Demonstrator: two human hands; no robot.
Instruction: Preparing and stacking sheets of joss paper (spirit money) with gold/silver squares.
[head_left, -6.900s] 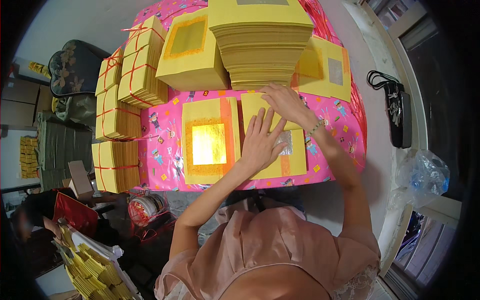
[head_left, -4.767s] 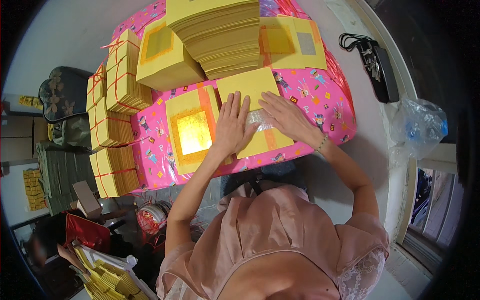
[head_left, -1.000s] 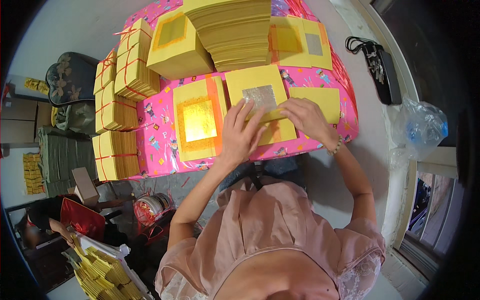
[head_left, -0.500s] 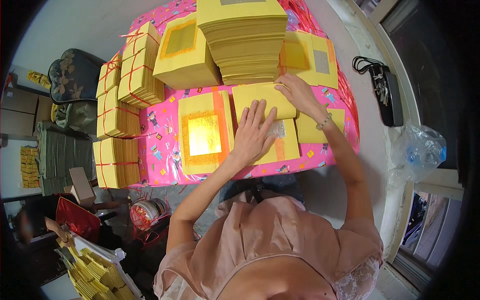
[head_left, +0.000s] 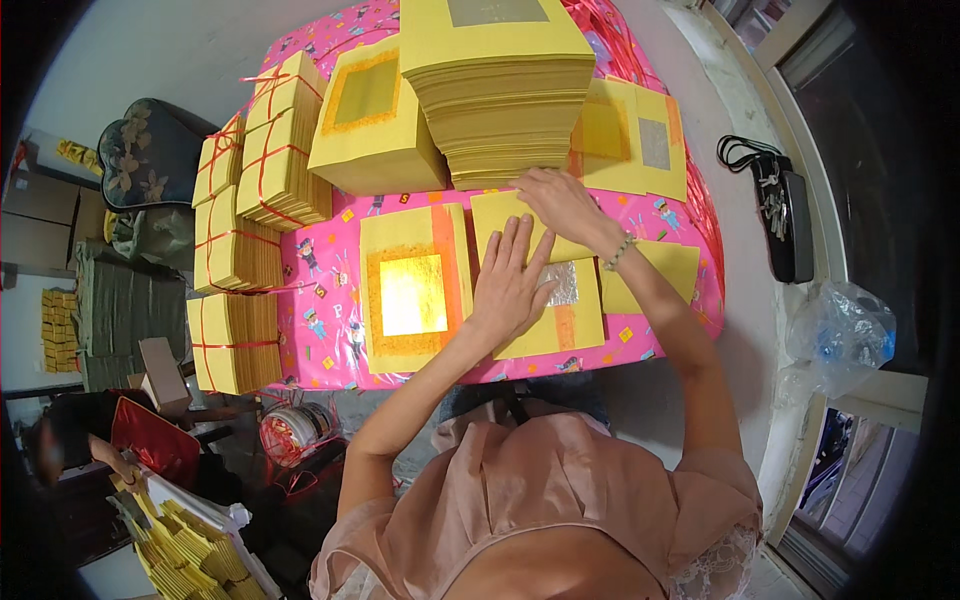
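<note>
Yellow paper (head_left: 555, 325) lies under two hands (head_left: 508, 290) (head_left: 562, 205), five bundles (head_left: 232, 248) leftward.

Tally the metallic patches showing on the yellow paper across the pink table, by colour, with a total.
Gold patches: 3, on the front-left paper, the left tall stack and the inner back-right paper
Silver patches: 3, on the paper under the left hand, the central tall stack and the outer back-right paper
Total: 6
</note>
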